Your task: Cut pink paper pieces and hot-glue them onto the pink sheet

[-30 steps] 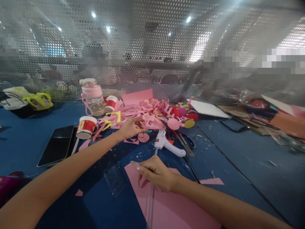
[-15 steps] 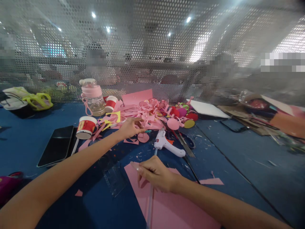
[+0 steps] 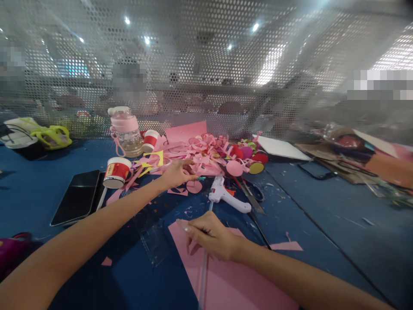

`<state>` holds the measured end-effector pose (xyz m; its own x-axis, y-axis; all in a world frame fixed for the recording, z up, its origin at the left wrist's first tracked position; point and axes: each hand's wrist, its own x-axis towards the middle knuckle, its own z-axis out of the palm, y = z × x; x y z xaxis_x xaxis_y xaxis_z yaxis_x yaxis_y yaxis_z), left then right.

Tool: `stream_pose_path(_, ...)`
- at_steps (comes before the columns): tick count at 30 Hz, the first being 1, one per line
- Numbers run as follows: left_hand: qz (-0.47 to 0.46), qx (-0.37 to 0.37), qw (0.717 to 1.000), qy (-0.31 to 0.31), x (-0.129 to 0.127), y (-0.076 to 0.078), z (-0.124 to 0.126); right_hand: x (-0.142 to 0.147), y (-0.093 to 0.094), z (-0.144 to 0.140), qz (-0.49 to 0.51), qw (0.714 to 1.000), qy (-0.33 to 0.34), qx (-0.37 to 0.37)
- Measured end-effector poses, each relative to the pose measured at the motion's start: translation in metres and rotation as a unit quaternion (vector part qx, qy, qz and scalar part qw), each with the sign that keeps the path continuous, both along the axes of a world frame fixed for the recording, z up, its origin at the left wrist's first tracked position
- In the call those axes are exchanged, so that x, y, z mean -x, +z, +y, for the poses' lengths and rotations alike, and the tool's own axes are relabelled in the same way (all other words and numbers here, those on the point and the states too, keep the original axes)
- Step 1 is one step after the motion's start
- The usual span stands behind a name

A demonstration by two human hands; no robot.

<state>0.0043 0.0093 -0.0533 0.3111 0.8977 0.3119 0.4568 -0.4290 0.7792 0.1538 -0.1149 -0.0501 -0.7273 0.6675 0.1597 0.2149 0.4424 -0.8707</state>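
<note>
At the front edge of the pink paper scraps (image 3: 206,148) is my left hand (image 3: 179,174), thumb and fingers apart, with nothing plainly held. A teal fingernail shows at its thumb tip, just above a pink paper disc (image 3: 194,186). My right hand (image 3: 211,236) is closed over a pink paper sheet (image 3: 245,284), fingertips pinched together; what they hold, if anything, I cannot make out. Beneath it passes a long translucent glue stick (image 3: 203,288), which runs up to the back of a white glue gun (image 3: 227,197) lying on its side.
Scissors (image 3: 253,196) lie right of the glue gun. Leftward are a black phone (image 3: 77,196), red-and-white paper cups (image 3: 118,172) and a pink-lidded bottle (image 3: 125,129). A perforated metal screen (image 3: 206,56) rises behind the blue table (image 3: 129,284). A white board (image 3: 279,147) lies back right.
</note>
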Motion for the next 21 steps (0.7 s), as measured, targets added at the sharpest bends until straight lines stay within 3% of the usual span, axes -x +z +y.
stream_pose_path(21, -0.017, -0.007, 1.0, 0.0, -0.0007, -0.0014, 0.0001, -0.0002, -0.0034, 0.0002, 0.002, 1.0, 0.004, 0.011)
